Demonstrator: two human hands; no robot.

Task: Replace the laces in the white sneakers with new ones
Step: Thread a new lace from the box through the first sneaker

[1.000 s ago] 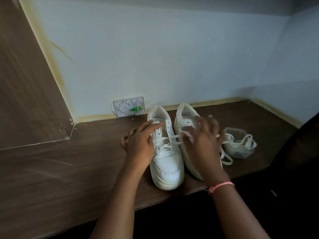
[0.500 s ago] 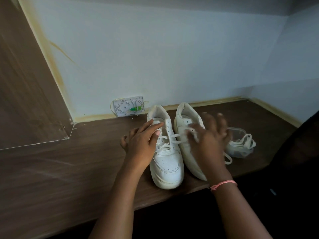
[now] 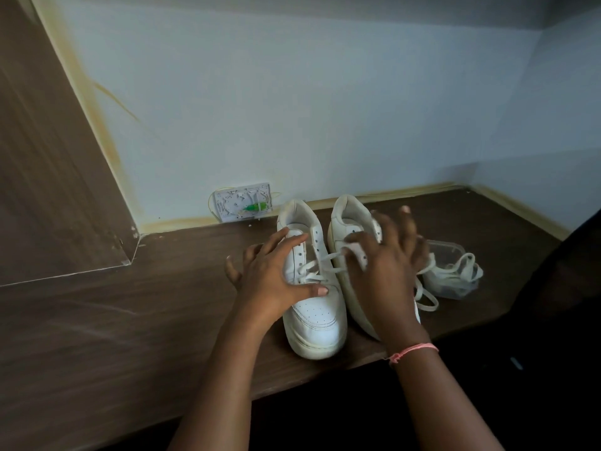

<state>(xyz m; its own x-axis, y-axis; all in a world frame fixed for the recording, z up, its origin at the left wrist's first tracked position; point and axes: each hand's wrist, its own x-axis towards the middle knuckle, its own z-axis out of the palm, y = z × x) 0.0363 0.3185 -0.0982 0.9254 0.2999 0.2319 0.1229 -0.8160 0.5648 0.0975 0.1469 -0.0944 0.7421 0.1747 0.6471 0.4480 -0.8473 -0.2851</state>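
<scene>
Lower centre of the frame, your left hand (image 3: 276,275) is spread flat over the near sneaker (image 3: 313,281), fingers straight along its eyelet side and thumb across the vamp, gripping nothing, just pressing the shoe so it stays put on the wooden shelf (image 3: 97,320) while the lace comes out. Right beside it, your right hand (image 3: 387,262) sits over the second sneaker (image 3: 349,219), fingers fanned; a strand of lace (image 3: 328,260) runs from the near shoe's eyelets to your thumb and forefinger, and that looks like a pinch, though the blur there leaves me unable to say for certain. Only the lower eyelets of the near shoe are threaded, the upper holes stand bare, so I'd judge you're midway through pulling the old lace free. Pull sideways like that and the shoe wants to slide, which is why the flat left palm matters. Further right, just past your right hand, a clear plastic tub (image 3: 455,250) holds a heap of loose white laces (image 3: 458,271), with loops trailing over its rim onto the shelf, handy for rethreading. Behind the shoes, centre frame, a white wall box (image 3: 242,201) sits against the pale wall.
</scene>
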